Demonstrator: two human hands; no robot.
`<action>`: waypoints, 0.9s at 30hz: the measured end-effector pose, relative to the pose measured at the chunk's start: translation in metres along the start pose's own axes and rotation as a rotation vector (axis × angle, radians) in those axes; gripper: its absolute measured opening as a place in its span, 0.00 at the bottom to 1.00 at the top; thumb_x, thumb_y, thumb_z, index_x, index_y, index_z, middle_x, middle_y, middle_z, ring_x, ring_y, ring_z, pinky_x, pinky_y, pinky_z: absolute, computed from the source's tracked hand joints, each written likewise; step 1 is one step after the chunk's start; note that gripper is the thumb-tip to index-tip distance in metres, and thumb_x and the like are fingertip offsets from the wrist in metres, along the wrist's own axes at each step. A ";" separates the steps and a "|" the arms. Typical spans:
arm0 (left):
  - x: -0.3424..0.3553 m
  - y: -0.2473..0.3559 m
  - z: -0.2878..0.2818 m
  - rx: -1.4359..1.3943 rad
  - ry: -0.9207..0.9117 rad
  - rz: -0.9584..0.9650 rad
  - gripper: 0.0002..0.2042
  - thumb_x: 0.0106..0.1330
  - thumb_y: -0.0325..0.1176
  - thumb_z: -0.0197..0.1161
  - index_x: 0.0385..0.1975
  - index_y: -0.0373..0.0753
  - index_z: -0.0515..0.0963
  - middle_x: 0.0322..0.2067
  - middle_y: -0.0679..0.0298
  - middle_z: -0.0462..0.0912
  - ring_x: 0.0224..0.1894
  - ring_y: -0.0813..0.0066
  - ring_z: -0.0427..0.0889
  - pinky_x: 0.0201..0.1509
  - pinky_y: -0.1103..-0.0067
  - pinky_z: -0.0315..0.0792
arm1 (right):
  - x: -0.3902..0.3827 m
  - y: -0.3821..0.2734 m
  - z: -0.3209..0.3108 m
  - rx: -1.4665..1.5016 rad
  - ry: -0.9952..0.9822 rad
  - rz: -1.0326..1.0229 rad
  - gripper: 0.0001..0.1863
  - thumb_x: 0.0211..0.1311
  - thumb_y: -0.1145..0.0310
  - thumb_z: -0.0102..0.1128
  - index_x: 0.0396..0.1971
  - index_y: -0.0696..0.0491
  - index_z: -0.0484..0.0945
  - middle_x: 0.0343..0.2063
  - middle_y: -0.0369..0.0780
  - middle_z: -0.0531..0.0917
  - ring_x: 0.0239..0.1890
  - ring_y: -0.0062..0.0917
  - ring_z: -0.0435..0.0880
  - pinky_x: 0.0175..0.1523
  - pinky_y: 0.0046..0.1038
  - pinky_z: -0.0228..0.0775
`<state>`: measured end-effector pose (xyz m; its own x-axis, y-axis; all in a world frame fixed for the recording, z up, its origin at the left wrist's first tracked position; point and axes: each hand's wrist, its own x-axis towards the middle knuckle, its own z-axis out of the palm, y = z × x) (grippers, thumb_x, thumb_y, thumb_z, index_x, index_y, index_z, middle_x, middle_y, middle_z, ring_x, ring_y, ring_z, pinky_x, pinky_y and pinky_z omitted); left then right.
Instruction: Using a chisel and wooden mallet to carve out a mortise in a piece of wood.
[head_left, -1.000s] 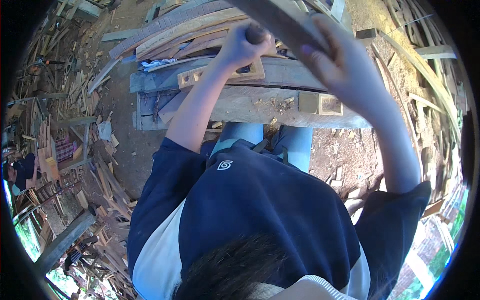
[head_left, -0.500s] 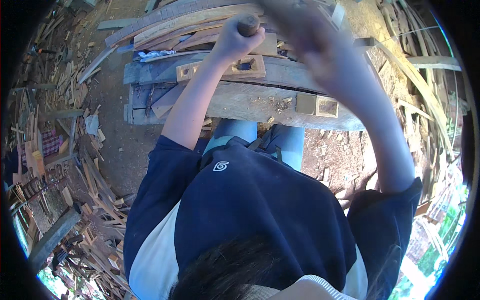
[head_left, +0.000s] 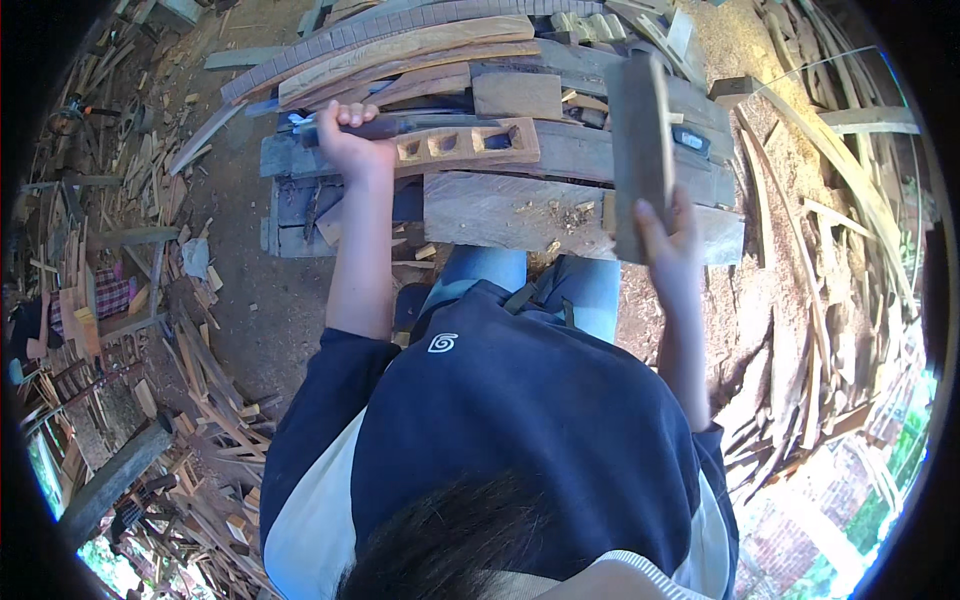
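Observation:
My left hand [head_left: 352, 145] is wrapped round a dark-handled chisel [head_left: 385, 128], held nearly level over the left part of the bench. Just right of that hand lies a pale wooden block [head_left: 520, 128] with several square pockets cut into it. My right hand [head_left: 672, 238] grips the near end of a long, flat-sided grey wooden bar [head_left: 640, 130]. The bar points away from me across the right part of the bench, hiding some of what lies below. Wood chips [head_left: 570, 213] are scattered on the thick plank [head_left: 470, 205] nearest me.
Curved wooden pieces [head_left: 420, 55] are stacked along the bench's far side. A small dark-blue object [head_left: 692, 142] lies right of the bar. Long offcuts [head_left: 850, 190] lean at the right, and scrap wood [head_left: 200, 400] litters the ground at left. Another person's checked garment [head_left: 110, 295] shows at far left.
My left hand has moved left and nearer, turning the chisel from upright to nearly level. My right hand has come down and nearer with the bar, which was blurred before.

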<state>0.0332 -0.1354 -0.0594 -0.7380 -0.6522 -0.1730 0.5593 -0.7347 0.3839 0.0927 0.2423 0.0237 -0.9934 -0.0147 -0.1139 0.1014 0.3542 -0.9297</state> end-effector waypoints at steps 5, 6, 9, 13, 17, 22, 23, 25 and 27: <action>-0.007 0.010 0.041 0.617 -0.197 -0.051 0.12 0.62 0.22 0.65 0.24 0.42 0.67 0.17 0.69 0.68 0.17 0.77 0.69 0.23 0.76 0.65 | -0.020 0.082 0.027 0.077 -0.008 0.164 0.17 0.69 0.67 0.60 0.51 0.60 0.70 0.38 0.46 0.81 0.41 0.29 0.82 0.43 0.31 0.75; -0.014 0.005 0.049 0.631 -0.248 -0.039 0.12 0.62 0.22 0.64 0.25 0.42 0.67 0.16 0.68 0.68 0.17 0.76 0.69 0.22 0.76 0.65 | -0.024 0.083 0.030 0.063 -0.022 0.146 0.17 0.70 0.69 0.59 0.52 0.60 0.68 0.37 0.46 0.82 0.36 0.27 0.84 0.38 0.29 0.78; -0.032 -0.009 0.068 0.587 -0.495 0.023 0.10 0.64 0.21 0.61 0.26 0.42 0.68 0.17 0.69 0.65 0.17 0.77 0.67 0.25 0.75 0.63 | -0.029 0.069 0.036 0.017 -0.016 0.082 0.16 0.69 0.68 0.60 0.50 0.59 0.70 0.38 0.45 0.82 0.39 0.29 0.82 0.43 0.30 0.75; -0.041 -0.039 0.087 0.496 -0.653 0.091 0.09 0.65 0.20 0.60 0.29 0.42 0.69 0.16 0.69 0.67 0.17 0.78 0.68 0.23 0.76 0.65 | -0.029 0.048 0.040 0.031 -0.018 0.046 0.16 0.71 0.69 0.59 0.53 0.59 0.71 0.39 0.41 0.83 0.40 0.20 0.80 0.46 0.24 0.73; -0.041 -0.067 0.091 0.880 -0.817 0.265 0.09 0.67 0.23 0.62 0.29 0.41 0.69 0.16 0.69 0.73 0.18 0.83 0.74 0.22 0.82 0.66 | -0.033 0.054 0.034 0.056 0.022 -0.016 0.17 0.71 0.68 0.60 0.55 0.59 0.71 0.39 0.40 0.83 0.40 0.20 0.81 0.46 0.25 0.74; -0.036 -0.089 0.088 1.111 -0.847 0.286 0.07 0.59 0.31 0.69 0.30 0.37 0.77 0.23 0.66 0.81 0.27 0.78 0.80 0.33 0.77 0.74 | -0.036 0.057 0.023 0.173 0.001 0.047 0.17 0.70 0.68 0.60 0.53 0.60 0.71 0.40 0.44 0.82 0.43 0.27 0.83 0.49 0.29 0.74; -0.036 -0.092 0.088 1.145 -0.852 0.275 0.08 0.59 0.32 0.69 0.30 0.37 0.78 0.24 0.65 0.81 0.29 0.78 0.80 0.35 0.77 0.74 | -0.035 0.055 0.022 0.151 0.047 0.093 0.17 0.70 0.68 0.60 0.53 0.60 0.71 0.40 0.44 0.82 0.43 0.27 0.82 0.48 0.28 0.74; -0.037 -0.098 0.089 1.189 -0.867 0.258 0.08 0.58 0.33 0.69 0.30 0.36 0.79 0.25 0.64 0.82 0.30 0.76 0.81 0.37 0.76 0.75 | -0.031 0.047 0.017 0.149 0.026 0.111 0.17 0.70 0.67 0.60 0.53 0.60 0.71 0.40 0.44 0.82 0.42 0.25 0.82 0.48 0.27 0.74; -0.040 -0.103 0.090 1.208 -0.889 0.243 0.09 0.58 0.34 0.69 0.31 0.36 0.79 0.26 0.62 0.83 0.30 0.75 0.81 0.37 0.75 0.75 | -0.027 0.042 0.011 0.109 0.060 0.011 0.17 0.71 0.67 0.59 0.53 0.60 0.71 0.40 0.43 0.82 0.42 0.24 0.82 0.48 0.27 0.73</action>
<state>-0.0292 -0.0170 -0.0102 -0.9041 -0.0865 0.4185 0.3874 0.2476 0.8880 0.1244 0.2470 -0.0159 -0.9933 0.0454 -0.1058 0.1139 0.2502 -0.9615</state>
